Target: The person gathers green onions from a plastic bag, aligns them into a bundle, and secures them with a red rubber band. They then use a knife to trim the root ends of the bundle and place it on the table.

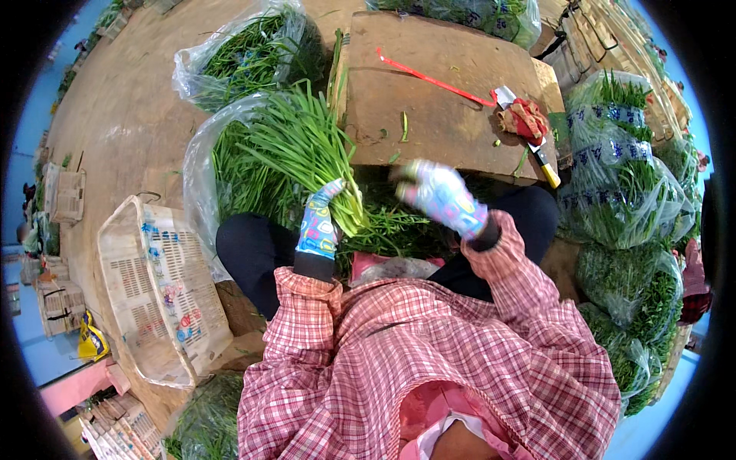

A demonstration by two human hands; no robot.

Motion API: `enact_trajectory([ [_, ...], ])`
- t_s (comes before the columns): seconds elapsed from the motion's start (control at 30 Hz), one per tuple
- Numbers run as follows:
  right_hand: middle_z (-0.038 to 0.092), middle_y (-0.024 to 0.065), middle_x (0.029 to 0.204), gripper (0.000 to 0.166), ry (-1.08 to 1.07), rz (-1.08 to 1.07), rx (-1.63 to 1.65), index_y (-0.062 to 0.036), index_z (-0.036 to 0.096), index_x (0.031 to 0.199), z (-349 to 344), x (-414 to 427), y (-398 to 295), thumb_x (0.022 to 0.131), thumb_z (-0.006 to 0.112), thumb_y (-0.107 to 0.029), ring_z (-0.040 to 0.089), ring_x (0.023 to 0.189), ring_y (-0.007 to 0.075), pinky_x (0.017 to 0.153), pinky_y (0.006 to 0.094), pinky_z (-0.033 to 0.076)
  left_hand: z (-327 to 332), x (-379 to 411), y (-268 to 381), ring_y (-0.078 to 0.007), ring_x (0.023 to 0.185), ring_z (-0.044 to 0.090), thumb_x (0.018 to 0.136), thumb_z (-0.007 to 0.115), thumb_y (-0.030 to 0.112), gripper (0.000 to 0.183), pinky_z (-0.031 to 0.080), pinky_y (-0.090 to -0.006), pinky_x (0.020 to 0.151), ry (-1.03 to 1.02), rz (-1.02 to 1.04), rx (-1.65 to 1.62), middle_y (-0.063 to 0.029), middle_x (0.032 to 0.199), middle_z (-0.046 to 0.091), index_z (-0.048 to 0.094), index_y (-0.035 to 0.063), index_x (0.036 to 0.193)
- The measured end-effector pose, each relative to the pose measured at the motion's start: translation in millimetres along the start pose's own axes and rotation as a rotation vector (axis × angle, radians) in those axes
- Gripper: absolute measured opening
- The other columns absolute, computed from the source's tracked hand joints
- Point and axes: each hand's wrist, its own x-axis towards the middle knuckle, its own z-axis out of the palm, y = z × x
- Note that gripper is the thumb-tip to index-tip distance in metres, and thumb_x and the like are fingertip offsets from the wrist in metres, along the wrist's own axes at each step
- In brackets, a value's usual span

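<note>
My left hand (pixel 320 221), in a patterned blue glove, grips the pale stem ends of a bunch of long green leafy stalks, likely Chinese chives (pixel 299 144). The leaves fan up and left over an open clear plastic bag (pixel 198 167) of more greens. My right hand (pixel 440 192), in a matching glove, is blurred in front of the wooden board's near edge; its fingers are hard to make out. Loose green trimmings (pixel 397 230) lie between my knees. On the wooden board (pixel 431 75) rest a red strip (pixel 434 77), a red cloth (pixel 524 119) and a yellow-handled knife (pixel 543 164) partly under the cloth.
An upright white plastic crate (pixel 167 287) stands at left. Another bag of greens (pixel 259 57) sits at the upper left, and one (pixel 471 14) lies beyond the board. Stacked bagged greens (pixel 615 161) line the right side. Part of another person's sleeve (pixel 694 276) shows at far right.
</note>
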Motion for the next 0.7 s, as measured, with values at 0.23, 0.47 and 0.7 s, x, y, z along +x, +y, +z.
enact_trajectory([
  [0.23, 0.066, 0.0129, 0.081, 0.024, -0.116, -0.018, -0.495, -0.0080, 0.069, 0.090, 38.4, 40.9, 29.1, 0.076, 0.066, -0.027, 0.063, 0.074, 0.0310, 0.066, 0.0421, 0.050, 7.1, -2.2, 9.6, -0.0222, 0.074, 0.065, 0.080, 0.064, 0.006, 0.026, 0.056, -0.0345, 0.070, -0.045, 0.040, 0.086, -0.0088, 0.089, 0.066, 0.061, -0.0011, 0.104],
  [0.47, 0.068, 0.0134, 0.084, 0.029, -0.024, 0.203, -0.237, -0.0109, 0.070, 0.091, 20.9, 27.0, -58.1, 0.074, 0.072, -0.035, 0.067, 0.074, 0.0305, 0.064, 0.0395, 0.053, 25.5, 24.1, -10.2, -0.0190, 0.071, 0.065, 0.083, 0.066, 0.014, 0.021, 0.054, -0.0320, 0.066, -0.043, 0.091, 0.106, -0.0076, 0.085, 0.067, 0.063, -0.0003, 0.099],
  [0.7, 0.066, 0.0073, 0.074, 0.024, -0.093, 0.571, 0.655, -0.0039, 0.068, 0.101, 34.9, 24.6, -15.5, 0.082, 0.065, -0.019, 0.060, 0.062, 0.0179, 0.058, 0.0306, 0.049, 30.1, 16.7, -14.2, -0.0269, 0.095, 0.062, 0.092, 0.056, 0.044, 0.056, 0.051, -0.0425, 0.087, -0.265, -0.134, -0.173, -0.0158, 0.111, 0.062, 0.051, -0.0010, 0.124],
])
